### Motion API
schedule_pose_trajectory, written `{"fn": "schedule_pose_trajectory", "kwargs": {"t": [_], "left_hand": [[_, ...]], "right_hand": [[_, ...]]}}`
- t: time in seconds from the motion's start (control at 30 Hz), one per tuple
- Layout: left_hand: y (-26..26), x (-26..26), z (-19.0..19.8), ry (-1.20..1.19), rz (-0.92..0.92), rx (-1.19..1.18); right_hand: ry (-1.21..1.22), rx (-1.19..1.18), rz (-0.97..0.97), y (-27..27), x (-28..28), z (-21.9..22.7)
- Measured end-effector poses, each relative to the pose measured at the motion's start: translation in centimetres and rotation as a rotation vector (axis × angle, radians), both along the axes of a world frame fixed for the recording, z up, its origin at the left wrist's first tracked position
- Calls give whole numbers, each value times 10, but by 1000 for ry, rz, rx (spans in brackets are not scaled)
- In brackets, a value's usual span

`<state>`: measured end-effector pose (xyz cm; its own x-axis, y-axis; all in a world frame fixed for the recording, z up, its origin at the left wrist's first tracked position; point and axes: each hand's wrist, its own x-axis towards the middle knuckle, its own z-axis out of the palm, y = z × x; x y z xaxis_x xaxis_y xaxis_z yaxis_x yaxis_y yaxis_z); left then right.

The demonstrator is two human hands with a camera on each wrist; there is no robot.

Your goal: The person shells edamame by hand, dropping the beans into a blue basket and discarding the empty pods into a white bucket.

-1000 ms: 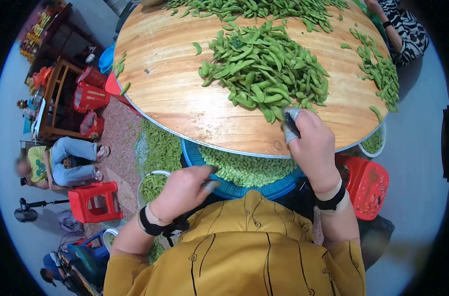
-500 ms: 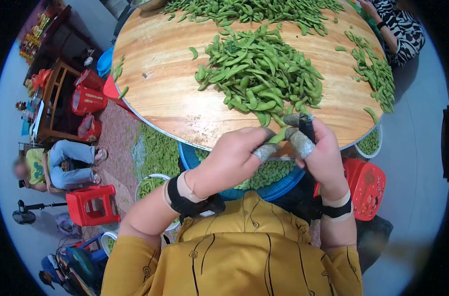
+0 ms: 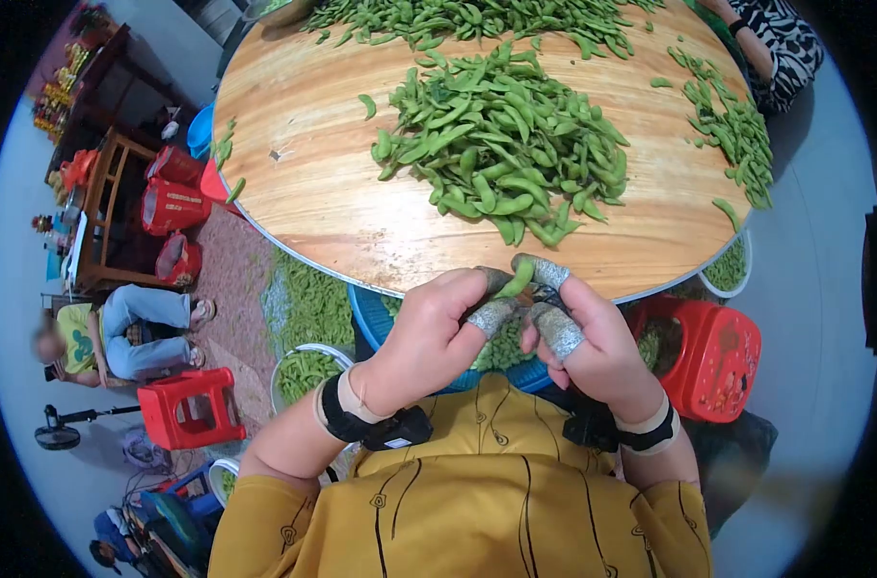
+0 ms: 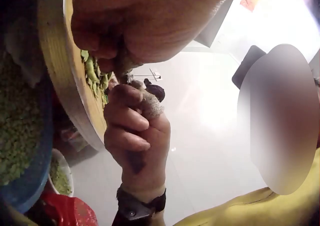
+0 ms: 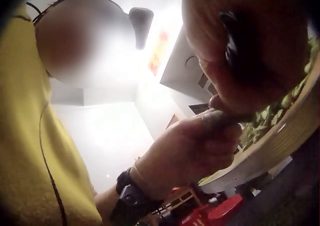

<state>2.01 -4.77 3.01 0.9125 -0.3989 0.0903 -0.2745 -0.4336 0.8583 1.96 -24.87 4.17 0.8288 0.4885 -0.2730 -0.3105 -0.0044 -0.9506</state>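
Observation:
Close together at the table's near edge, both hands work on one green soybean pod (image 3: 521, 276). My left hand (image 3: 427, 326) pinches it between a wrapped thumb and forefinger. From the other side my right hand (image 3: 597, 345) grips it with thumb and forefinger, both wrapped in silvery-grey tape. In the left wrist view the right hand (image 4: 137, 131) shows curled fingers; the pod is hidden there. Just beyond the hands a heap of pods (image 3: 506, 140) lies on the round wooden table (image 3: 313, 212). Below the hands is a blue basin (image 3: 368, 316) of shelled green beans (image 3: 501, 349).
More pods (image 3: 477, 21) cover the table's far side, and a strip of pods (image 3: 732, 130) runs along its right. A red stool (image 3: 713, 361) and a white bucket (image 3: 744, 265) stand at right. At left are another bucket (image 3: 308, 371), a red stool (image 3: 190, 409) and a seated person (image 3: 120, 332).
My left hand has come up from over the basin to meet the right. The right hand has drawn back from the heap, bringing a pod toward the body, now between both hands.

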Motion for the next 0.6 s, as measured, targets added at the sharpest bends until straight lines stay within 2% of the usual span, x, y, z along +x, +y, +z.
{"fn": "schedule_pose_trajectory", "kwargs": {"t": [0.03,0.1,0.17,0.2,0.27,0.3,0.37,0.4,0.47,0.5,0.53,0.57,0.6], "left_hand": [[0,-2,0,30,22,-24],[-1,-5,-3,60,45,-48],[-2,-7,-10,220,101,-252],[-1,-7,-7,220,102,-252],[1,-7,1,1,100,-24],[2,-8,1,0,100,-24],[3,-12,-2,-306,71,335],[4,-13,-6,-307,70,336],[3,-14,-14,-312,108,73],[7,-14,-11,-310,105,75],[13,-15,-7,250,78,-250],[17,-15,-5,814,47,-570],[17,-15,-5,819,45,-569]], "right_hand": [[91,69,4,0,0,1],[93,90,0,3,-1,1],[95,111,-1,5,-2,0],[107,134,4,6,-2,-1],[118,157,10,7,-1,-2],[144,164,1,9,0,-2],[170,171,-9,10,0,-4],[193,215,5,10,0,-10],[217,260,15,8,0,-12],[333,344,44,6,-2,-12],[450,426,73,5,-3,-11],[452,428,71,4,-4,-9],[488,449,87,4,-5,-7]]}}
